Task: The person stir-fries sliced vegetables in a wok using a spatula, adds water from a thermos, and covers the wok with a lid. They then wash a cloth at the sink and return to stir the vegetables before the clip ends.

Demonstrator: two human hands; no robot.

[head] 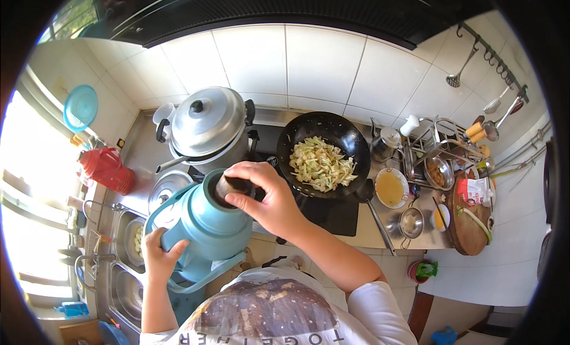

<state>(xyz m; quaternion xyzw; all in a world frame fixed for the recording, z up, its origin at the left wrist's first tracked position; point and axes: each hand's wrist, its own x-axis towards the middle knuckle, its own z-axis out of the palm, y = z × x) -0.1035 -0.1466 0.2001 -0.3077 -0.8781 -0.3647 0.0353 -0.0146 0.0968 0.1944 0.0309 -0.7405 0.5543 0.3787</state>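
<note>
A light blue thermos flask (213, 231) is held up before my body, left of the middle. My left hand (164, 251) grips its handle on the left side. At the flask's mouth, the thumb and fingers of my right hand (267, 198) pinch a brown cork stopper (231, 187); whether it is loose cannot be told. Beyond my right hand, a black wok (323, 118) on the stove holds chopped pale green vegetables (320, 164). A lidded aluminium pot (205, 118) stands behind the flask.
A red thermos flask (107, 169) stands at the left, near a double sink (118, 238). On the right counter are a bowl of yellow liquid (392, 188), a long-handled spatula (382, 227), a metal kettle (386, 142) and a round wooden cutting board (467, 236). Ladles hang from a wall rail (494, 57).
</note>
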